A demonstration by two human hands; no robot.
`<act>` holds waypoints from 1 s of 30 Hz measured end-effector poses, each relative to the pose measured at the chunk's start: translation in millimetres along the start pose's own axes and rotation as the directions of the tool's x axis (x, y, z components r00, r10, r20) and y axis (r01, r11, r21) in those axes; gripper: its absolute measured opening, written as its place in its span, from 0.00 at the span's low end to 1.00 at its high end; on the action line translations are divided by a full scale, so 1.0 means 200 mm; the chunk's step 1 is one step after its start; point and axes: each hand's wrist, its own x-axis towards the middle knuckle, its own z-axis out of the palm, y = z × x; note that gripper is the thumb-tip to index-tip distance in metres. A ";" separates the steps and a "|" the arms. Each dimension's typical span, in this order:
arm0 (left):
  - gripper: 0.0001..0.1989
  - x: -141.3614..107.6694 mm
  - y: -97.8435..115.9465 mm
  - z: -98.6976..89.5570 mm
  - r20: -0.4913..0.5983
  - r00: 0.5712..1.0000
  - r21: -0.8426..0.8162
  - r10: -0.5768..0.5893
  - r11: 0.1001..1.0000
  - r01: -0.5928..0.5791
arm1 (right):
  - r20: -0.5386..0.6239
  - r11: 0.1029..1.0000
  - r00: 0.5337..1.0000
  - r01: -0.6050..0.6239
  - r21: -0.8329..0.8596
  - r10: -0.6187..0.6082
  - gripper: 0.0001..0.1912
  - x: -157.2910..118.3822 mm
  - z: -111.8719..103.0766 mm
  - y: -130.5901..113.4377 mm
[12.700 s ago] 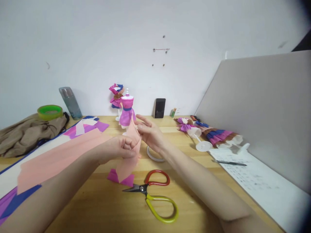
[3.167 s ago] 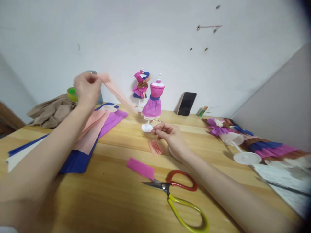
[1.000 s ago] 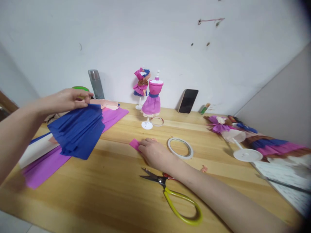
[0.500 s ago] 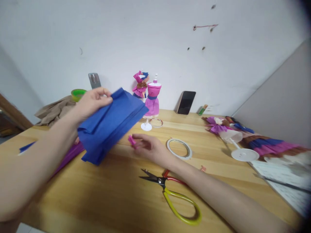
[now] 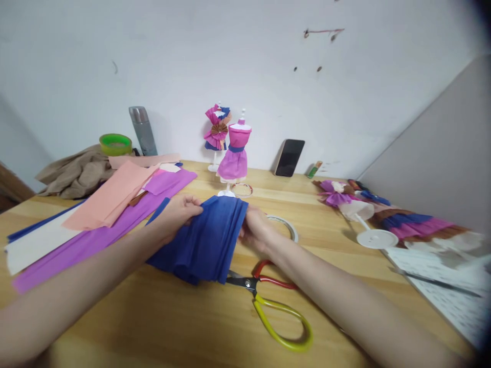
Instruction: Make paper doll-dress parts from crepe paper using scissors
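A folded stack of blue crepe paper (image 5: 207, 240) hangs between my hands above the table. My left hand (image 5: 178, 214) pinches its upper left edge, fingers closed. At its right edge my right hand (image 5: 257, 227) grips the paper, with the fingertips partly hidden behind it. Just under the paper lie scissors (image 5: 251, 286) with one red and one yellow handle, their blade tips covered. A roll of white tape (image 5: 293, 230) rests behind my right wrist. Beyond the paper stands a small dress form (image 5: 238, 148) in a pink and purple dress with a blue waistband.
Left lie peach crepe paper (image 5: 111, 194), purple strips (image 5: 126, 220) and brown cloth (image 5: 76, 171) beside green tape (image 5: 115, 144). A bottle (image 5: 142, 132), second dress form (image 5: 218, 128) and phone (image 5: 290, 157) stand behind. Right are a toppled dress form (image 5: 378, 238) and a perforated white board (image 5: 433, 286).
My left hand has brought the blue paper down and right, uncovering the coloured paper. My right hand now grips the paper's right edge; the pink scrap it held is out of sight.
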 end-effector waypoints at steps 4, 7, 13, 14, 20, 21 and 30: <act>0.08 0.02 -0.08 0.01 -0.041 0.999 -0.078 -0.031 0.997 0.028 | 0.045 0.995 0.995 -0.093 0.041 0.091 0.23 0.01 -0.04 -0.04; 0.08 0.01 -0.10 0.01 -0.080 0.997 -0.079 -0.001 0.997 -0.005 | 0.091 0.995 0.992 -0.088 -0.040 0.092 0.19 -0.01 -0.03 -0.03; 0.34 0.00 -0.05 0.00 0.197 0.946 -0.098 0.256 0.966 -0.241 | 0.254 0.934 0.964 0.161 -0.319 -0.080 0.13 -0.06 0.01 0.00; 0.37 0.00 -0.04 -0.01 0.285 0.927 -0.087 0.242 0.970 -0.226 | 0.319 0.894 0.944 0.216 -0.393 -0.088 0.12 -0.07 0.02 -0.01; 0.13 0.01 -0.04 -0.03 0.587 0.809 0.226 0.043 0.950 -0.215 | 0.488 0.683 0.866 0.424 -0.595 -0.112 0.17 -0.10 0.03 -0.09; 0.11 0.01 -0.04 -0.04 0.594 0.805 0.257 0.021 0.943 -0.214 | 0.496 0.684 0.862 0.425 -0.594 -0.105 0.20 -0.11 0.02 -0.09; 0.07 0.05 0.02 -0.20 0.441 0.893 0.339 -0.085 0.938 -0.078 | 0.275 0.846 0.961 0.127 -0.518 0.024 0.42 -0.09 0.00 -0.09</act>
